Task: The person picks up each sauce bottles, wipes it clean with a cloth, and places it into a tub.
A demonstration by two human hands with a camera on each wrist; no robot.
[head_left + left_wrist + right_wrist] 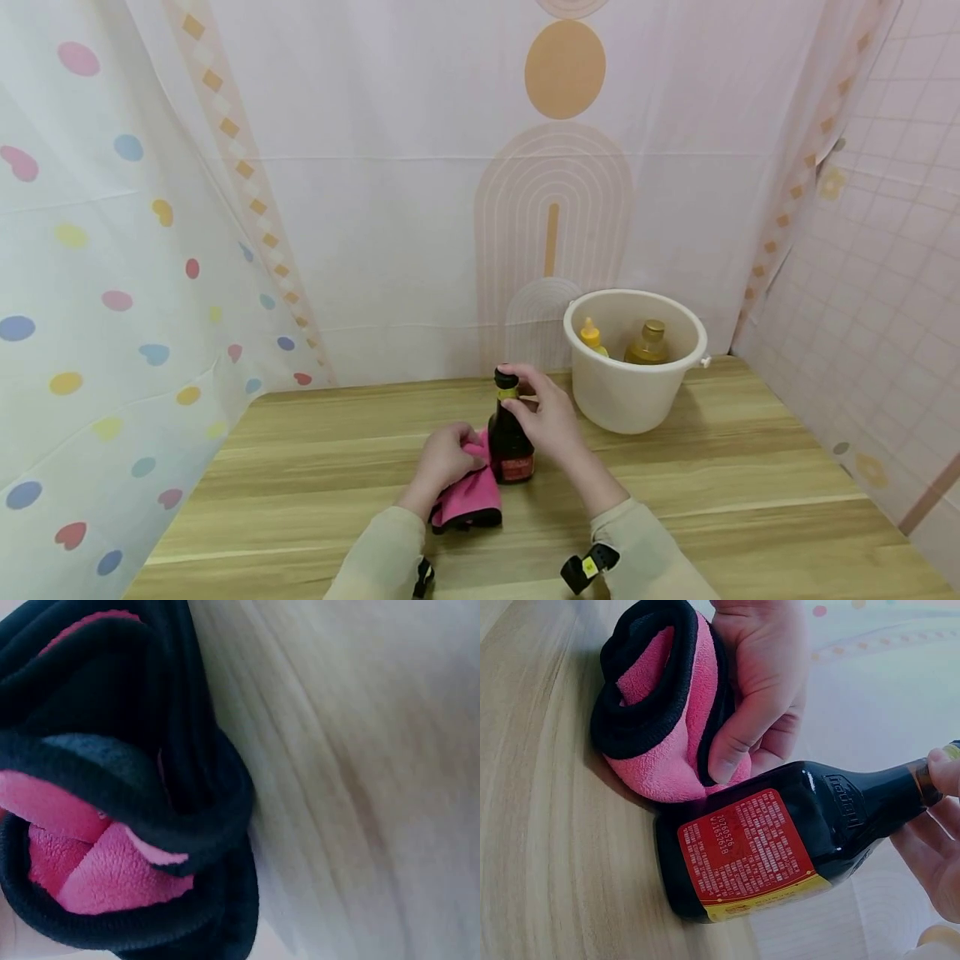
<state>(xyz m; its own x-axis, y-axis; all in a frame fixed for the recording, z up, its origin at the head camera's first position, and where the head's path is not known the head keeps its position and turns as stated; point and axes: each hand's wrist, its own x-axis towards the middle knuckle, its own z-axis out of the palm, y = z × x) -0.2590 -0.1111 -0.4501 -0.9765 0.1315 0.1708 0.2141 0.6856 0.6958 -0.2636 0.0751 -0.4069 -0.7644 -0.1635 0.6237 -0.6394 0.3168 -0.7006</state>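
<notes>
A dark glass sauce bottle (513,442) with a red and yellow label (746,851) stands upright on the table. My right hand (546,417) grips it by the neck, the fingers up near the black cap (506,377). On the bottle's left side, my left hand (447,457) pinches a pink cloth (468,497) with black edging. The bunched cloth lies against the lower side of the bottle in the right wrist view, where the left thumb (731,754) presses on it. Folds of the cloth (127,870) fill the left of the left wrist view and hide the left hand's fingers.
A white bucket (626,400) stands at the back right of the wooden table (337,467). Inside it are a bottle with a yellow nozzle (591,335) and a brownish capped bottle (648,346). Patterned curtains (397,250) hang behind and at both sides.
</notes>
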